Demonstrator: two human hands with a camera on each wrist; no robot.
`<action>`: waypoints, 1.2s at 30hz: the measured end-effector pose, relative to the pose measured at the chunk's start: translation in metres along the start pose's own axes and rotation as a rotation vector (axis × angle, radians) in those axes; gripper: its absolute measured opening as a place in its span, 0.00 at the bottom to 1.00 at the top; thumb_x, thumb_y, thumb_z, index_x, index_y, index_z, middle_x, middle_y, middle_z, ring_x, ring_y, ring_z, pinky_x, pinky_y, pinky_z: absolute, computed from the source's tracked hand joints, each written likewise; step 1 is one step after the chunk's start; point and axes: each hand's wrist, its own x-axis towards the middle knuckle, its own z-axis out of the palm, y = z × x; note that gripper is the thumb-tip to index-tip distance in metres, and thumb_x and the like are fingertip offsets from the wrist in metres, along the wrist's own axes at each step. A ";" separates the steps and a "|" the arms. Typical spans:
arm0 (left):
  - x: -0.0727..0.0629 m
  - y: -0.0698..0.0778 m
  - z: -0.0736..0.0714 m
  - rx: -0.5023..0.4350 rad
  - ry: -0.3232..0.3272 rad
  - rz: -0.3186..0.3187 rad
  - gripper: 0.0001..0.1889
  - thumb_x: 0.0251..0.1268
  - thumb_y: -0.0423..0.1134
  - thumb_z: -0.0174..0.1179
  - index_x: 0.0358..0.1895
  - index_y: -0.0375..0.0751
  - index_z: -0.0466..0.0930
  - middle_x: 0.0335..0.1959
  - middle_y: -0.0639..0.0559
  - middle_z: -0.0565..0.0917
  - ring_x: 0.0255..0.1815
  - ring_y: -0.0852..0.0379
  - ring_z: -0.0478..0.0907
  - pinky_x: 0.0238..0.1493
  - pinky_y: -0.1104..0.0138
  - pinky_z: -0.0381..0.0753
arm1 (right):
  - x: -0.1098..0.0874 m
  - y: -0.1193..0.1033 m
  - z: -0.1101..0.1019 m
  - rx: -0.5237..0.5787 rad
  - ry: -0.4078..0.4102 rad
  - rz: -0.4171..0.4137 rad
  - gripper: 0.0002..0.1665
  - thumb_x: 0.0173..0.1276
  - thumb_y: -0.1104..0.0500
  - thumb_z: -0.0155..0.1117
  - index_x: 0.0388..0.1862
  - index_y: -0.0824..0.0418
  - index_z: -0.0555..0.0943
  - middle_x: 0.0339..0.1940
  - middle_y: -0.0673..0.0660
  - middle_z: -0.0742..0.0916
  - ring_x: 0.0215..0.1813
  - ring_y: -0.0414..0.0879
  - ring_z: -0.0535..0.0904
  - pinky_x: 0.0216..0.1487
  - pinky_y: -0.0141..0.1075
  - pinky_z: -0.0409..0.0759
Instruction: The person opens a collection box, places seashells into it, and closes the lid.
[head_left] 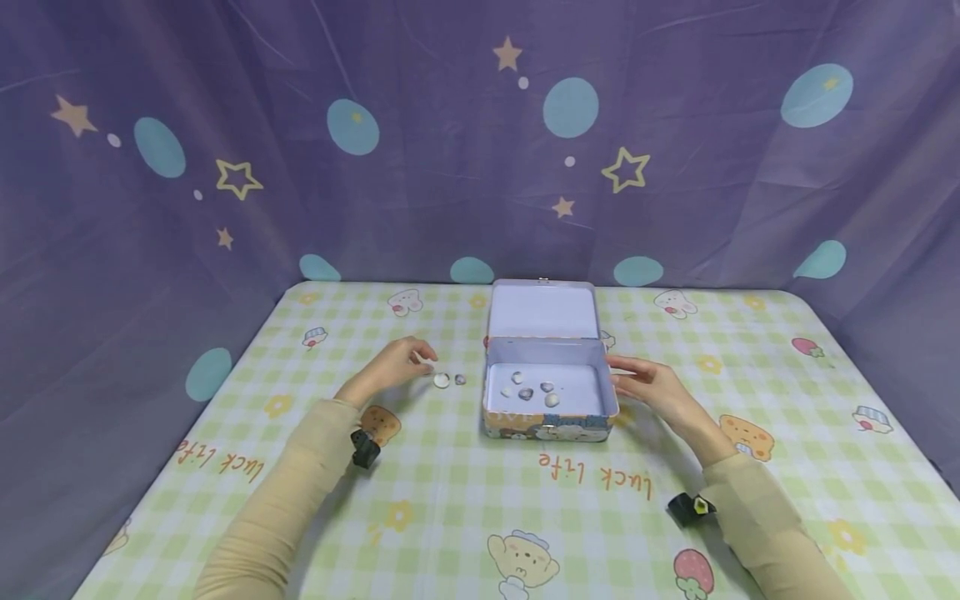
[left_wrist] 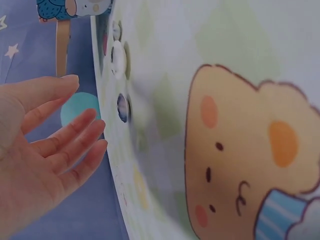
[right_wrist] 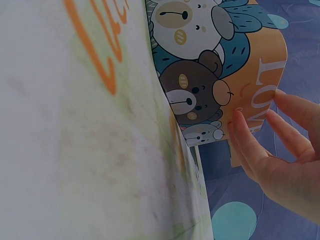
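Observation:
An open tin box (head_left: pixel 546 425) with cartoon bears on its outside stands at mid-table, lid tilted back. Several small grey and white seashells (head_left: pixel 552 400) lie on its floor, mostly to the left. My left hand (head_left: pixel 397 365) hovers left of the box, fingers loosely bent and apart with nothing between them. By its fingertips lie a white shell (head_left: pixel 441 380) and a grey shell (head_left: pixel 460 379); a third shell (left_wrist: pixel 123 107) shows in the left wrist view. My right hand (head_left: pixel 654 390) touches the box's right wall with extended fingertips (right_wrist: pixel 239 117).
A green checked cloth (head_left: pixel 420 542) with cartoon prints covers the table. Behind it hangs a purple curtain (head_left: pixel 450 167) with stars and blue ovals. A black wrist strap piece (head_left: pixel 365 450) sits at the left wrist, another (head_left: pixel 686 508) at the right.

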 end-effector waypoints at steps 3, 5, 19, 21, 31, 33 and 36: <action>0.000 -0.001 0.000 -0.004 -0.007 -0.009 0.10 0.57 0.31 0.57 0.42 0.32 0.78 0.41 0.42 0.78 0.40 0.47 0.75 0.40 0.59 0.74 | 0.000 0.000 -0.001 0.009 0.001 0.002 0.32 0.60 0.55 0.60 0.61 0.67 0.66 0.59 0.65 0.72 0.52 0.45 0.75 0.47 0.30 0.75; -0.001 -0.001 0.000 -0.003 -0.013 -0.006 0.09 0.57 0.31 0.56 0.42 0.32 0.78 0.42 0.41 0.77 0.41 0.45 0.75 0.41 0.58 0.75 | 0.000 0.000 -0.001 0.015 0.003 0.001 0.32 0.60 0.55 0.60 0.61 0.68 0.66 0.59 0.66 0.72 0.51 0.44 0.76 0.47 0.30 0.75; 0.002 -0.011 0.003 0.000 -0.026 -0.025 0.11 0.56 0.28 0.56 0.43 0.31 0.77 0.40 0.37 0.76 0.39 0.45 0.75 0.36 0.61 0.76 | -0.002 -0.003 0.001 0.051 -0.002 -0.019 0.31 0.60 0.57 0.60 0.60 0.70 0.65 0.58 0.69 0.71 0.49 0.44 0.77 0.47 0.32 0.75; 0.002 -0.011 0.003 0.005 -0.027 -0.016 0.11 0.55 0.28 0.56 0.43 0.30 0.77 0.40 0.37 0.76 0.39 0.45 0.75 0.37 0.60 0.76 | -0.002 -0.003 0.001 0.045 -0.002 -0.017 0.31 0.61 0.57 0.60 0.60 0.70 0.65 0.58 0.69 0.71 0.48 0.43 0.77 0.47 0.32 0.75; 0.004 -0.012 0.004 0.030 -0.024 -0.030 0.10 0.54 0.28 0.57 0.41 0.31 0.78 0.38 0.40 0.78 0.40 0.47 0.74 0.40 0.59 0.74 | -0.002 -0.003 0.001 0.037 0.001 -0.016 0.31 0.61 0.57 0.60 0.60 0.70 0.65 0.58 0.69 0.71 0.49 0.45 0.77 0.47 0.31 0.75; 0.005 -0.011 0.004 0.035 -0.030 -0.036 0.10 0.55 0.28 0.56 0.41 0.31 0.78 0.38 0.40 0.79 0.39 0.48 0.74 0.39 0.60 0.74 | -0.002 -0.003 0.001 0.038 0.003 -0.017 0.31 0.61 0.57 0.59 0.60 0.70 0.65 0.58 0.69 0.71 0.49 0.44 0.77 0.47 0.31 0.75; 0.006 -0.012 0.005 0.035 -0.039 -0.059 0.10 0.55 0.28 0.56 0.41 0.32 0.78 0.37 0.42 0.79 0.37 0.50 0.74 0.36 0.63 0.74 | -0.002 -0.003 0.002 0.045 0.005 -0.020 0.31 0.60 0.58 0.60 0.60 0.71 0.65 0.58 0.69 0.71 0.48 0.44 0.77 0.46 0.31 0.75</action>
